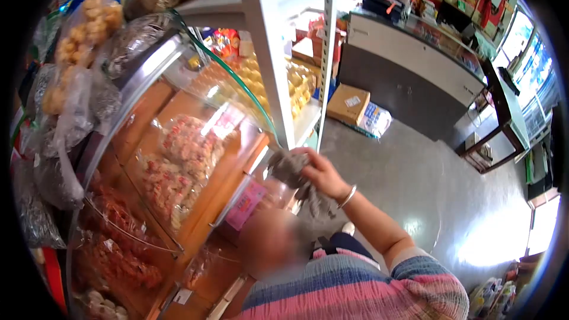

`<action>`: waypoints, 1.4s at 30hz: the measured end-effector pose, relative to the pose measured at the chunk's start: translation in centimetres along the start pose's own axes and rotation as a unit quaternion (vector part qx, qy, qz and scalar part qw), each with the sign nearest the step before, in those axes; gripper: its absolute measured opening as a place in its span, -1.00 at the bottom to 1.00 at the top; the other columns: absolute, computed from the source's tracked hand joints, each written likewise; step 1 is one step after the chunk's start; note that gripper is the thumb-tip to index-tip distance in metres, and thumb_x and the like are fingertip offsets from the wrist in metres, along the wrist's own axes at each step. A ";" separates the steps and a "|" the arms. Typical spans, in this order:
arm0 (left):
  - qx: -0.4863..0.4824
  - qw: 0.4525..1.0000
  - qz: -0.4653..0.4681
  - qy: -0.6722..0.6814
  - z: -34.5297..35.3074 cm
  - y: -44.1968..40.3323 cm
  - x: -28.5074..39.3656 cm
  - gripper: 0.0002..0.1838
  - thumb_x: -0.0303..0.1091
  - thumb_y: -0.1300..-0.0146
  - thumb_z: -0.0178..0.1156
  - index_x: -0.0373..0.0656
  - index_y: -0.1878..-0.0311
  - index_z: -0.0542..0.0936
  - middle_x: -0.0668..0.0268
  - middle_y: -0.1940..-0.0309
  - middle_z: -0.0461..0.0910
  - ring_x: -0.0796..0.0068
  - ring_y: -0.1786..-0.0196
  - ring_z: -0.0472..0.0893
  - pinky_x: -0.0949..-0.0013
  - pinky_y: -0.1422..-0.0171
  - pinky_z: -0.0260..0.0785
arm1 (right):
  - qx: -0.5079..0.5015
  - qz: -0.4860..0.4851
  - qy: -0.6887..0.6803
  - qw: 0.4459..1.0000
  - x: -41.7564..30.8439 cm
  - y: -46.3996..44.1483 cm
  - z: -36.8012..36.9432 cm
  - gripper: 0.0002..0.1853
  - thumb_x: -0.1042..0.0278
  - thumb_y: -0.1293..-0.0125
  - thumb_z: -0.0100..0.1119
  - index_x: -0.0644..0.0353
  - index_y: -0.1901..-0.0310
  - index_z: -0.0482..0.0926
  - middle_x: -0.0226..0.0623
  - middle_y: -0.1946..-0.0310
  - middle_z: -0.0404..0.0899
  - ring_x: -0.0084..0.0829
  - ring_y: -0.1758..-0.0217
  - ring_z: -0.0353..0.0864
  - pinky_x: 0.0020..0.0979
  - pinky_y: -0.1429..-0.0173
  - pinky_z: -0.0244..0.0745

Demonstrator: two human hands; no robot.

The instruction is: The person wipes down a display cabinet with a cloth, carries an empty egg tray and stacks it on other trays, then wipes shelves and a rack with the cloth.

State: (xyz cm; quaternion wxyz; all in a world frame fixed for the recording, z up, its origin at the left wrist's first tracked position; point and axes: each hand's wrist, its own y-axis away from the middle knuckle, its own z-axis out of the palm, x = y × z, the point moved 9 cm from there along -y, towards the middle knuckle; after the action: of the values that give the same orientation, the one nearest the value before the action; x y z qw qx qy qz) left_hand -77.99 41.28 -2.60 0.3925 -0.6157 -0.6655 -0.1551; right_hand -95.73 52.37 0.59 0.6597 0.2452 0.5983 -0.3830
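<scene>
My right hand (pixel 320 172), with a bangle at the wrist, is closed around a bunched grey cloth (pixel 288 169). It is at the corner of a glass-topped display case (pixel 259 154), near the foot of a white shelf post. A smeared skin-toned area lies in front of my striped shirt; my left hand cannot be made out clearly there. Inside the case are clear bags of pale and reddish dried food (pixel 184 169) and darker red dried food (pixel 118 249). A pink label (pixel 246 204) is on the side of the case.
A white metal shelf (pixel 269 53) rises beside the case, with yellow egg-tray-like packs (pixel 296 86) behind it. Bagged goods (pixel 77 89) crowd the left. Across the grey floor (pixel 409 184) are a cardboard box (pixel 349 104), a curved counter (pixel 409 77) and a dark-framed table (pixel 504 124).
</scene>
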 end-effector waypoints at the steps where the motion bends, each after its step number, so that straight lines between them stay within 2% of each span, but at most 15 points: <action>1: -0.021 1.000 -0.010 -0.009 0.6 -0.4 0.3 -0.90 -0.39 -0.17 0.23 -0.14 0.26 0.63 0.16 0.48 0.60 0.17 0.44 0.60 0.27 0.37 0.42 | 0.022 0.018 -0.028 0.999 0.3 1.1 -2.1 -0.58 0.58 -0.28 -0.08 0.22 -0.20 0.36 -0.36 0.11 0.51 -0.57 0.03 0.46 -0.52 -0.07 0.39; 6: -0.088 0.983 -0.098 0.125 5.7 -4.5 1.9 -0.82 -0.35 -0.30 0.17 -0.23 0.14 0.63 0.26 0.35 0.64 0.47 0.29 0.63 0.38 0.20 0.45 | 0.112 0.096 -0.155 0.977 4.0 6.1 -9.2 -0.56 0.61 -0.28 -0.08 0.30 -0.22 0.34 -0.31 0.00 0.52 -0.52 -0.06 0.48 -0.49 -0.16 0.38; 8: -0.147 0.882 -0.204 0.399 11.8 -4.9 0.4 -0.68 -0.36 -0.43 0.00 -0.32 -0.15 0.45 0.24 -0.03 0.54 0.47 -0.02 0.54 0.43 -0.11 0.38 | 0.120 0.057 -0.082 0.988 4.5 7.3 -10.6 -0.55 0.61 -0.28 -0.08 0.29 -0.23 0.34 -0.31 0.00 0.52 -0.52 -0.05 0.49 -0.48 -0.17 0.38; 10: -0.150 0.779 -0.314 0.522 16.6 -5.7 1.2 -0.56 -0.30 -0.38 0.11 -0.37 -0.21 0.39 0.24 -0.10 0.48 0.48 -0.10 0.49 0.41 -0.13 0.38 | 0.121 0.051 0.011 0.991 4.9 7.9 -12.1 -0.54 0.62 -0.26 -0.05 0.23 -0.22 0.37 -0.27 0.03 0.56 -0.51 -0.05 0.49 -0.47 -0.16 0.38; 17: -0.148 0.896 -0.266 0.322 23.5 -10.0 2.1 -0.55 -0.50 -0.28 0.15 -0.33 -0.23 0.37 0.14 -0.14 0.46 0.40 -0.21 0.45 0.39 -0.23 0.33 | 0.222 0.154 0.173 0.947 11.6 3.2 -22.8 -0.64 0.45 -0.21 0.07 0.30 -0.06 0.43 -0.05 0.13 0.59 -0.26 0.06 0.58 -0.37 -0.05 0.44; 20: -0.115 0.936 -0.227 0.243 22.8 -11.3 1.6 -0.54 -0.47 -0.19 0.23 -0.33 -0.16 0.42 0.10 -0.08 0.49 0.26 -0.11 0.54 0.30 -0.13 0.43 | 0.207 -0.046 0.285 0.935 7.5 -5.4 -23.1 -0.66 0.47 -0.22 0.03 0.28 -0.05 0.43 0.10 0.05 0.51 0.06 -0.03 0.49 -0.13 -0.10 0.40; 23: -0.087 0.950 -0.208 0.216 21.1 -13.0 1.9 -0.60 -0.50 -0.16 0.23 -0.30 -0.09 0.48 0.14 -0.02 0.52 0.30 -0.05 0.57 0.35 -0.09 0.45 | 0.182 -0.211 0.427 0.860 6.8 -13.8 -21.6 -0.63 0.62 -0.19 -0.08 0.37 -0.07 0.42 0.05 -0.06 0.46 0.04 -0.15 0.40 -0.19 -0.29 0.30; 24: -0.088 0.949 -0.213 0.216 20.6 -13.4 1.6 -0.61 -0.50 -0.16 0.23 -0.30 -0.08 0.49 0.15 -0.01 0.53 0.32 -0.04 0.57 0.36 -0.08 0.45 | 0.182 -0.220 0.479 0.830 9.1 -16.3 -21.5 -0.70 0.59 -0.19 -0.07 0.40 0.03 0.46 0.04 -0.01 0.46 0.01 -0.10 0.42 -0.21 -0.27 0.32; 26: -0.090 0.953 -0.218 0.188 19.5 -13.7 1.4 -0.68 -0.53 -0.20 0.18 -0.29 -0.06 0.52 0.18 -0.02 0.52 0.37 -0.06 0.56 0.39 -0.11 0.42 | 0.099 -0.043 0.564 0.819 17.1 -19.5 -22.0 -0.80 0.52 -0.18 -0.06 0.34 0.20 0.51 0.00 0.10 0.48 -0.04 -0.04 0.44 -0.21 -0.20 0.35; 27: -0.093 0.955 -0.220 0.176 19.2 -14.0 0.9 -0.70 -0.54 -0.23 0.16 -0.29 -0.04 0.53 0.20 -0.03 0.52 0.40 -0.06 0.56 0.40 -0.12 0.40 | 0.191 -0.209 0.615 0.736 17.0 -18.9 -20.9 -0.87 0.47 -0.18 -0.04 0.28 0.32 0.52 -0.04 0.21 0.49 -0.09 0.00 0.43 -0.20 -0.12 0.37; 30: -0.098 0.953 -0.230 0.169 19.0 -13.3 -1.1 -0.72 -0.54 -0.23 0.15 -0.29 -0.02 0.54 0.22 -0.01 0.53 0.42 -0.05 0.56 0.41 -0.09 0.42 | 0.086 -0.151 0.521 0.836 20.3 -18.3 -16.7 -0.86 0.45 -0.15 -0.01 0.26 0.33 0.54 -0.12 0.19 0.50 -0.12 -0.04 0.43 -0.22 -0.17 0.35; 34: -0.113 0.942 -0.244 0.203 19.7 -13.6 -2.3 -0.74 -0.55 -0.24 0.14 -0.30 0.00 0.55 0.22 0.01 0.53 0.44 -0.01 0.58 0.43 -0.07 0.42 | 0.022 -0.247 0.532 0.810 17.5 -14.6 -11.8 -0.75 0.42 -0.05 0.05 0.28 0.22 0.58 -0.18 0.16 0.53 -0.16 -0.07 0.45 -0.27 -0.25 0.34; 36: -0.129 0.934 -0.249 0.220 20.4 -14.4 -2.1 -0.75 -0.56 -0.24 0.13 -0.31 0.00 0.55 0.22 0.03 0.53 0.45 0.01 0.58 0.44 -0.07 0.42 | -0.103 -0.170 0.426 0.883 19.3 -14.4 -11.5 -0.72 0.42 -0.06 0.04 0.29 0.19 0.59 -0.18 0.13 0.55 -0.17 -0.10 0.46 -0.27 -0.29 0.32; 38: -0.146 0.930 -0.248 0.229 21.3 -15.1 -2.2 -0.76 -0.58 -0.25 0.12 -0.31 0.01 0.55 0.23 0.05 0.53 0.46 0.03 0.59 0.45 -0.07 0.42 | -0.156 -0.265 0.390 0.868 19.0 -12.4 -10.3 -0.69 0.49 -0.10 0.03 0.27 0.08 0.57 -0.17 -0.04 0.53 -0.17 -0.22 0.43 -0.24 -0.35 0.30; 42: -0.186 0.927 -0.241 0.219 22.9 -16.5 -2.5 -0.76 -0.61 -0.25 0.10 -0.32 0.01 0.55 0.25 0.08 0.53 0.48 0.04 0.59 0.46 -0.08 0.41 | -0.119 -0.257 0.364 0.887 19.0 -11.3 -13.1 -0.63 0.55 -0.09 0.04 0.22 0.01 0.56 -0.24 -0.16 0.47 -0.22 -0.31 0.37 -0.25 -0.41 0.24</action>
State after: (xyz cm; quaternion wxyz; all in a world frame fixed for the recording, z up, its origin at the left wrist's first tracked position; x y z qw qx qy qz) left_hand -101.29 52.12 -14.53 0.3573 -0.4497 -0.6504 -0.4970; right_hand -112.81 51.97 -18.56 0.2987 0.1247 0.8796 -0.3486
